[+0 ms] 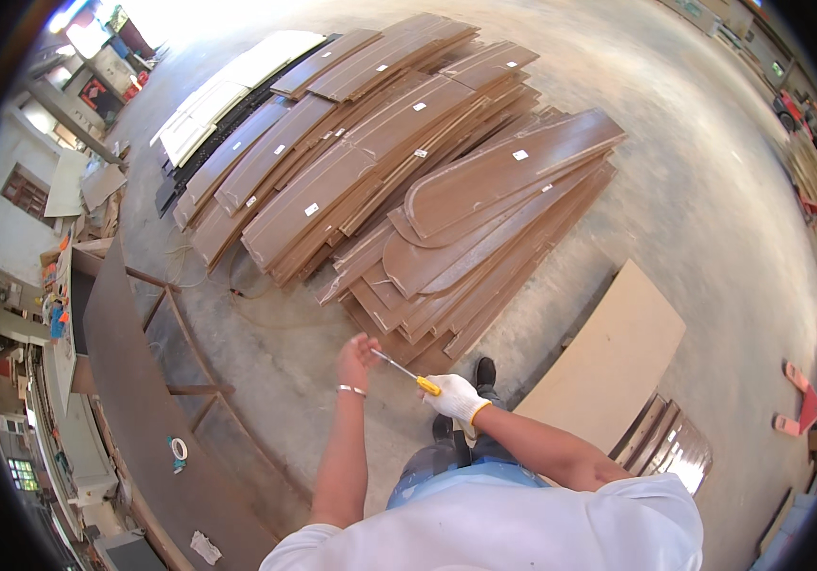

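- Looking down on a grey concrete workshop floor [713,228], brightly lit toward the far side.
- Gripping a yellow-handled screwdriver [428,385] in the right hand [456,398], gloved in white with a yellow cuff; pointing its metal shaft forward and leftward, in front of the body.
- Holding the bare left hand [359,358], fingers partly curled, right by the shaft's tip; cannot tell whether touching it.
- Wearing a pale band [351,389] on the left wrist.
- Facing stacked brown panels [503,186] just ahead, several bearing white labels.
- Standing between a long dark board [132,381] at left, bearing a white ring-shaped item [178,449], and a tan board [608,352] at right.
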`<action>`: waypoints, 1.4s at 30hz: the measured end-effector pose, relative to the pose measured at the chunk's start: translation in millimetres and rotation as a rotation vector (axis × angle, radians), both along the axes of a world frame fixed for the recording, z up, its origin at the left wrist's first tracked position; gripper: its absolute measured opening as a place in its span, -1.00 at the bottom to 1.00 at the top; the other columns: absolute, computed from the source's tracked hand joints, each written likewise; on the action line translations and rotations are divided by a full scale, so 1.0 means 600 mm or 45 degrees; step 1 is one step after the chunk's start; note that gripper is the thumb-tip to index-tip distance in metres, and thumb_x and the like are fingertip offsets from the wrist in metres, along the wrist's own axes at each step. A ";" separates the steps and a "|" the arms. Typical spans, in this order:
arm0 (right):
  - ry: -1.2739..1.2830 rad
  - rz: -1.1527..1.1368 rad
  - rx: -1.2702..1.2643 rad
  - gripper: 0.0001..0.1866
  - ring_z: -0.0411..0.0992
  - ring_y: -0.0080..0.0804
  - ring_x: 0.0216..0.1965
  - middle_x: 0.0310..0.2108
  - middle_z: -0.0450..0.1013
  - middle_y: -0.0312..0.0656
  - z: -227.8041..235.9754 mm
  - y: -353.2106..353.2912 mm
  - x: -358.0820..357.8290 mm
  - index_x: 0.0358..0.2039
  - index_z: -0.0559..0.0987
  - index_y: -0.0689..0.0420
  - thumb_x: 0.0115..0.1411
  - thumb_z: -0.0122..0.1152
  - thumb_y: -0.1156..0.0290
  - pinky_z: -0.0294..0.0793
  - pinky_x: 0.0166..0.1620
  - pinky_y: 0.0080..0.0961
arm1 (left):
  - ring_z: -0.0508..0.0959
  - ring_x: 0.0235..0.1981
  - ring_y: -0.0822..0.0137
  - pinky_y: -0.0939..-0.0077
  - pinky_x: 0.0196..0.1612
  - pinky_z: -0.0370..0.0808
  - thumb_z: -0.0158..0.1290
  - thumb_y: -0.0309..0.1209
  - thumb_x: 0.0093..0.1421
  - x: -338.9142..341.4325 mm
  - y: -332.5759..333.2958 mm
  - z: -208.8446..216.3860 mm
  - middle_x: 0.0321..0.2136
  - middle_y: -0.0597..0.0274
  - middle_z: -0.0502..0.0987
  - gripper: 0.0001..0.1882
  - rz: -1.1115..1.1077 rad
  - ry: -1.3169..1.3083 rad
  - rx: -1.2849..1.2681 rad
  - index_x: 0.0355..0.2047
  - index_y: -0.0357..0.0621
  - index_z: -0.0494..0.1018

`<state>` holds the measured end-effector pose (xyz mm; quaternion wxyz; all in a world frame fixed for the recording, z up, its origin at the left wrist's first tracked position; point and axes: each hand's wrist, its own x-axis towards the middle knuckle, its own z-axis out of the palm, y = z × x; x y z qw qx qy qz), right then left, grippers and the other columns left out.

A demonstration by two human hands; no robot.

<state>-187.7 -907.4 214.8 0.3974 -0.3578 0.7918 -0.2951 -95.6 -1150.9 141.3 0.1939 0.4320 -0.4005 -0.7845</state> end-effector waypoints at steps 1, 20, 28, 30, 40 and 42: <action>-0.021 0.041 -0.030 -0.75 0.59 -0.16 -0.20 -0.27 0.62 -0.10 0.003 -0.005 -0.027 -0.16 0.66 0.03 0.18 0.18 0.28 0.55 -0.06 -0.34 | 0.67 -0.21 0.18 0.25 -0.14 0.62 -0.03 -0.09 0.39 -0.044 -0.020 0.036 -0.28 0.07 0.66 -0.60 0.000 0.064 0.082 -0.18 -0.20 0.55; -0.189 0.107 0.230 -0.80 0.52 -0.53 -0.38 -0.44 0.54 -0.29 -0.101 0.152 -0.440 -0.33 0.63 0.24 0.11 0.06 0.69 0.49 -0.28 -0.51 | 0.68 -0.40 -0.02 0.13 -0.27 0.59 0.05 -0.29 0.15 -0.266 0.157 -0.062 -0.49 -0.06 0.66 -0.73 -1.148 -0.898 -1.818 -0.54 -0.20 0.61; 0.180 0.836 0.393 -0.76 0.55 0.16 -0.14 -0.19 0.59 0.10 -0.119 0.079 -0.307 -0.20 0.67 0.08 0.16 0.17 0.31 0.55 -0.07 0.00 | 0.63 -0.55 0.22 0.23 -0.43 0.57 0.06 -0.32 0.15 -0.093 0.112 -0.141 -0.51 0.09 0.64 -0.78 -1.115 -0.867 -1.546 -0.48 -0.17 0.63; 0.368 0.912 0.703 -0.74 0.57 0.14 -0.14 -0.21 0.60 0.12 -0.110 0.052 -0.282 -0.20 0.67 0.07 0.14 0.17 0.30 0.56 -0.07 -0.03 | 0.62 -0.54 0.28 0.30 -0.45 0.56 0.06 -0.31 0.20 -0.085 0.077 -0.131 -0.51 0.11 0.64 -0.77 -0.881 -0.687 -0.809 -0.40 -0.21 0.62; 0.107 -0.419 0.976 -0.65 0.56 0.09 -0.04 -0.12 0.59 0.11 -0.065 0.072 -0.202 -0.13 0.67 0.15 0.12 0.10 0.31 0.54 0.05 -0.11 | 0.65 -0.49 0.32 0.38 -0.38 0.58 0.04 -0.35 0.24 -0.205 0.012 -0.173 -0.49 0.14 0.67 -0.76 -1.274 -0.627 -0.381 -0.31 -0.23 0.64; 0.038 -0.622 0.985 -0.65 0.56 0.08 -0.04 -0.13 0.60 0.11 -0.061 0.086 -0.194 -0.14 0.67 0.17 0.13 0.10 0.30 0.54 0.06 -0.11 | 0.65 -0.49 0.32 0.38 -0.39 0.58 0.05 -0.35 0.23 -0.235 0.002 -0.209 -0.51 0.14 0.66 -0.76 -1.273 -0.605 -0.578 -0.33 -0.24 0.64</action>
